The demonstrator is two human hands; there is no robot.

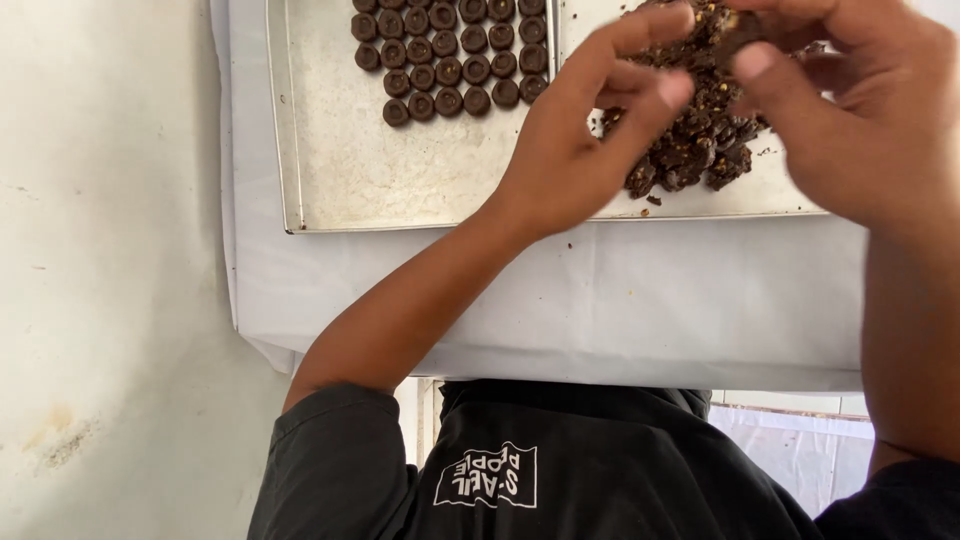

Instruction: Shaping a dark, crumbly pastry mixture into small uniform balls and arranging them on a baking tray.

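Note:
My left hand [585, 130] and my right hand [850, 110] meet above a heap of dark brown mixture [700, 150] speckled with pale bits, piled on the right metal tray [720, 200]. Both hands pinch a lump of that mixture [720, 30] between their fingertips at the top of the view. The left metal tray [340, 170] carries several small round dark pieces [450, 55] set in neat rows at its far right part. My hands hide part of the heap.
Both trays rest on a white cloth [560, 300] covering the table, whose near edge runs in front of my dark shirt [540, 470]. A pale wall or floor surface [110, 270] lies to the left.

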